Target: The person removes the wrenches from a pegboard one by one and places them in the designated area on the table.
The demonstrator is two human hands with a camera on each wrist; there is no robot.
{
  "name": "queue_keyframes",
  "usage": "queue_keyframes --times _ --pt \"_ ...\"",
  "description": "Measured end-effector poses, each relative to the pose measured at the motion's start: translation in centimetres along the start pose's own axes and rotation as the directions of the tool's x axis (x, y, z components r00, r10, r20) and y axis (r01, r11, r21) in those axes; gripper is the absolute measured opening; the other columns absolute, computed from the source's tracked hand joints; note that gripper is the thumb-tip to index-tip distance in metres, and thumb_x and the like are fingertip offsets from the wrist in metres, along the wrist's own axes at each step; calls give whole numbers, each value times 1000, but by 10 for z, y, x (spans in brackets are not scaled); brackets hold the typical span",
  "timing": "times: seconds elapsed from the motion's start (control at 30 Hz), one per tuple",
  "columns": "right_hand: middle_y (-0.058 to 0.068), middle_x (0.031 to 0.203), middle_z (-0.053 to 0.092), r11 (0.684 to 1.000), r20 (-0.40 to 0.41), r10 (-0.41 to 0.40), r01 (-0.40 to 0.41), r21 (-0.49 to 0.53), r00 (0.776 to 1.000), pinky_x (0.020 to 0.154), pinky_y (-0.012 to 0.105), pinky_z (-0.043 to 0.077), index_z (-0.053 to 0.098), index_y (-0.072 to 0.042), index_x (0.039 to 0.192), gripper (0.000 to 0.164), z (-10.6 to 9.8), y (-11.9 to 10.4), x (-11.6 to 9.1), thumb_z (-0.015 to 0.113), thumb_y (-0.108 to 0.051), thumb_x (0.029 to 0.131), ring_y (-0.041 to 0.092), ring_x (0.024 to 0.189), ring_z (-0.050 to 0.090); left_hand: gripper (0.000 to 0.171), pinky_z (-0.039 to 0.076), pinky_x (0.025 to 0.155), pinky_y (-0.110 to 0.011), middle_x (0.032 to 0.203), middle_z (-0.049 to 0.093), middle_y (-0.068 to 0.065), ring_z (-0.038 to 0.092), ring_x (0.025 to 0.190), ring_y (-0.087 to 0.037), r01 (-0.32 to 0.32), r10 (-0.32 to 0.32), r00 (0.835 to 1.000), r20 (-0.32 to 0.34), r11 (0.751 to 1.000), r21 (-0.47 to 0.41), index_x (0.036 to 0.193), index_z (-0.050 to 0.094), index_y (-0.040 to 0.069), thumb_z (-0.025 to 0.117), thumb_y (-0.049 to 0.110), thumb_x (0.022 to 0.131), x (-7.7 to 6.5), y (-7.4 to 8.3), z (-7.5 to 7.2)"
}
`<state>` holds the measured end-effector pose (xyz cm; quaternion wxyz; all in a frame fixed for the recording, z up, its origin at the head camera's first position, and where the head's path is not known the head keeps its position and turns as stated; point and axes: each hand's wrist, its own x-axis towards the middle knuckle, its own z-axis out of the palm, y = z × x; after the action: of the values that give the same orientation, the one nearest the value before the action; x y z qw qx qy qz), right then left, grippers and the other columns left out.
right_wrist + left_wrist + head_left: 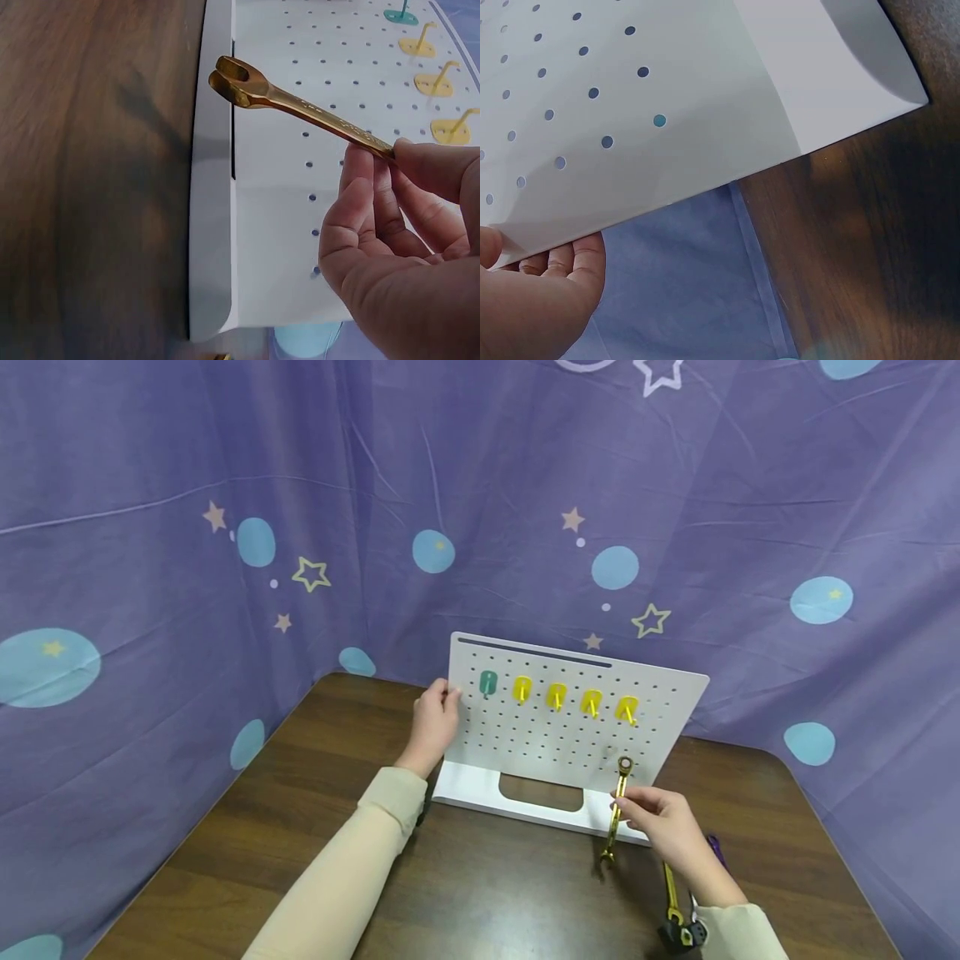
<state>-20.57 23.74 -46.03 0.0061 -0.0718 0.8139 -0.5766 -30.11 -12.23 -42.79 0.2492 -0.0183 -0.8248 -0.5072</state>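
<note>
My right hand (671,831) pinches a gold combination wrench (616,814) by the middle of its shank, in front of the pegboard's lower right part. The ring end points up and the open end hangs down. In the right wrist view the wrench's open jaw end (240,82) juts out past my fingers. My left hand (433,727) grips the left edge of the white pegboard (540,743), thumb on the front and fingers behind. Along the board's upper part sit one green hook (488,683) and several yellow hooks (557,697), all bare.
Beside my right wrist, another gold wrench (672,893) and a purple tool (716,849) lie partly hidden on the brown wooden table (480,885). The board's white base (468,785) stands on the table. A purple patterned curtain (510,510) hangs behind and to the sides.
</note>
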Motion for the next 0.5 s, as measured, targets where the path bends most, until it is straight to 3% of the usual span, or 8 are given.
queue_keyframes --times 0.17,0.5 --pt "17 97 73 999 -34 20 -21 -32 999 71 32 57 69 11 115 25 -6 5 -3 69 -8 98 19 82 69 15 51 71 -43 90 66 -18 60 80 -29 3 -3 1000 4 1000 -1 98 61 -2 57 10 105 0 -1 1" --pt "15 95 73 998 -54 20 -23 -66 998 67 33 56 68 11 115 26 -21 14 -10 68 -9 99 18 79 68 16 50 70 -43 91 65 -17 59 80 -28 22 -22 1000 21 1000 6 98 60 -1 55 12 106 0 0 0"
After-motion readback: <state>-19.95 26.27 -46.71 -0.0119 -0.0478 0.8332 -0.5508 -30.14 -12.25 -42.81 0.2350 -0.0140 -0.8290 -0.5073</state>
